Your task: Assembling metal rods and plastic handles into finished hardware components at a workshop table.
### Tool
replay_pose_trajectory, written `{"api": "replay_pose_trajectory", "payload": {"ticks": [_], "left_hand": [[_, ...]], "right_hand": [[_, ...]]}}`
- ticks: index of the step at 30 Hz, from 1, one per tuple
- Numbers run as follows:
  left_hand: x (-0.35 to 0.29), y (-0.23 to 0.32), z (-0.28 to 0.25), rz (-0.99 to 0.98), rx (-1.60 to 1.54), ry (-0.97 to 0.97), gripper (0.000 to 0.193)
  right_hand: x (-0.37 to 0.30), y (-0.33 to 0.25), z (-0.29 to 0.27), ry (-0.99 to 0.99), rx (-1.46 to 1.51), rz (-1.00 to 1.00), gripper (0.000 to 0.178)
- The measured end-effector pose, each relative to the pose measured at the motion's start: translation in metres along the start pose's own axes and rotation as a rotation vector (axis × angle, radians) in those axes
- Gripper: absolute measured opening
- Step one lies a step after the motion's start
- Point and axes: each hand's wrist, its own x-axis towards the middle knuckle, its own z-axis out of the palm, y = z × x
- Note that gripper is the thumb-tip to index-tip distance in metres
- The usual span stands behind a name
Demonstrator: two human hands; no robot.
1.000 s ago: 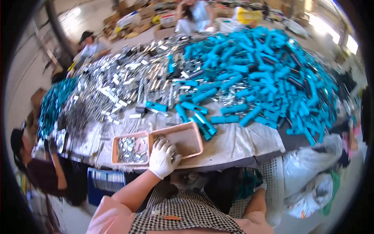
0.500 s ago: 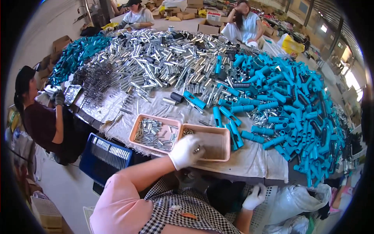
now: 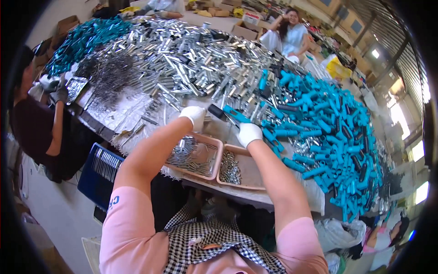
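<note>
Beyond two part-filled pink trays (image 3: pixel 248 170), left hand (image 3: pixel 194 117) was near a black cylinder (image 3: pixel 216 111), right hand (image 3: pixel 250 133) at a teal tube (image 3: pixel 235 113), grips impossible to tell; plenty left loose: silvery heap (image 3: pixel 182 59), teal heap (image 3: pixel 346 132)!

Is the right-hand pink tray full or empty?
Partly filled: small metal pieces lie along the left side of the right-hand pink tray, with bare bottom beside them. The right forearm hides its right end.

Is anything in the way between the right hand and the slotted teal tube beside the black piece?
Only a silver rod, along the near edge of the teal tube; the right hand is close by, contact unclear.
</note>
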Motion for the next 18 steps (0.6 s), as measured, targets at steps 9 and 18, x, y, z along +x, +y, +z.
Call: {"api": "replay_pose_trajectory", "payload": {"ticks": [9,18], "left_hand": [[-0.15,0.028,-0.019,-0.246,-1.068,0.593,0.035],[-0.215,0.085,-0.02,0.041,-1.402,0.414,0.031]], "right_hand": [[-0.066,0.014,-0.042,0.496,0.645,0.022,0.017],[-0.248,-0.028,-0.014,0.004,2.014,0.273,0.03]]}}
